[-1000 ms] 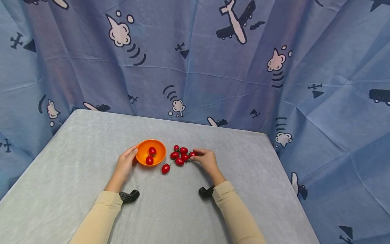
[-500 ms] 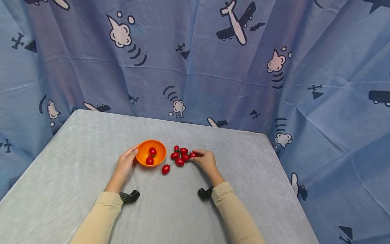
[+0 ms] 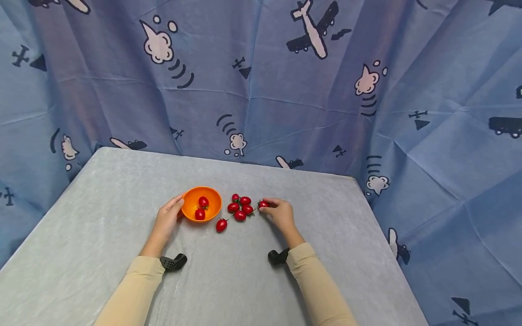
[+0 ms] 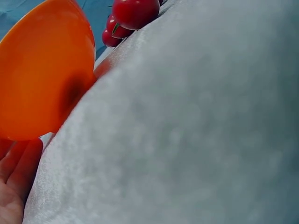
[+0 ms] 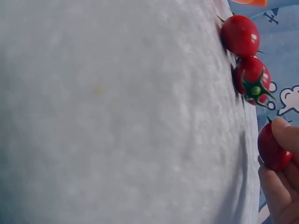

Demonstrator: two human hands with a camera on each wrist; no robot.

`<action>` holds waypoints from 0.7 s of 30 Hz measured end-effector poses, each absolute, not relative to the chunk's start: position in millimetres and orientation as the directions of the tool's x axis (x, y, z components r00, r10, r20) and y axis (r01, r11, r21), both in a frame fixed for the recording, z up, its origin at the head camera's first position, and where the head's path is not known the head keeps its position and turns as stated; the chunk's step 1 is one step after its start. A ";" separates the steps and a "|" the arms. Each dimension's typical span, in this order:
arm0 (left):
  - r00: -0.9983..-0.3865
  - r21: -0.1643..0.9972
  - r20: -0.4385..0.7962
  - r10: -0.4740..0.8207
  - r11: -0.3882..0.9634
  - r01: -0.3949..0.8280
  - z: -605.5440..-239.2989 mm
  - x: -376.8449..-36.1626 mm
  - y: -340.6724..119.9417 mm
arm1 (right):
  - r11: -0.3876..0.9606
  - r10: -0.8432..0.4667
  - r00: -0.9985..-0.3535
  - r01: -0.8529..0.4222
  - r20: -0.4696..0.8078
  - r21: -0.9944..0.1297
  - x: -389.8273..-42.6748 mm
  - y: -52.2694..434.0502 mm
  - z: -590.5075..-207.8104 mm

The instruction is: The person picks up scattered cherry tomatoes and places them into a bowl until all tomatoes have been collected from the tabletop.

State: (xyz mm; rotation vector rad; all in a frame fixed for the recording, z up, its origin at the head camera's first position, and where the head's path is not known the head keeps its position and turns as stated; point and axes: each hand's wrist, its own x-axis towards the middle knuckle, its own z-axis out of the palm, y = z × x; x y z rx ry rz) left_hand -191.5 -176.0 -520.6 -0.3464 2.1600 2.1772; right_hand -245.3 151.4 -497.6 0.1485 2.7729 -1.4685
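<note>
My right hand (image 3: 281,213) pinches one tomato (image 3: 263,204) at the cluster's right end, apparently just off the table. The bowl (image 3: 201,203) lies to its left, past the other tomatoes (image 3: 239,207), with my left hand (image 3: 166,219) resting, fingers relaxed, against its rim.

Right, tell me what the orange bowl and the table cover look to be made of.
Orange bowl: likely plastic, by its uniform bright colour, smooth thin wall and soft sheen in the left wrist view. The left hand touches its side.
Table cover: seemingly a grey, matte, faintly napped fabric, perhaps velvety or felt-like, with mottled texture and no glare.
</note>
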 end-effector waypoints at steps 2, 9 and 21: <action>-0.974 0.980 -0.197 -0.113 -0.022 -0.196 -520.6 -192.0 -175.9 | 0.541 0.107 -0.993 0.098 -0.047 -0.835 -244.4 152.8 -495.2; -0.971 0.978 -0.211 -0.115 -0.019 -0.210 -521.7 -192.8 -175.4 | 0.508 0.144 -0.989 0.111 -0.043 -0.854 -242.1 154.2 -487.9; -0.975 0.982 -0.188 -0.117 -0.020 -0.187 -520.7 -192.1 -174.7 | 0.451 0.148 -0.989 0.094 -0.030 -0.888 -239.6 150.7 -473.4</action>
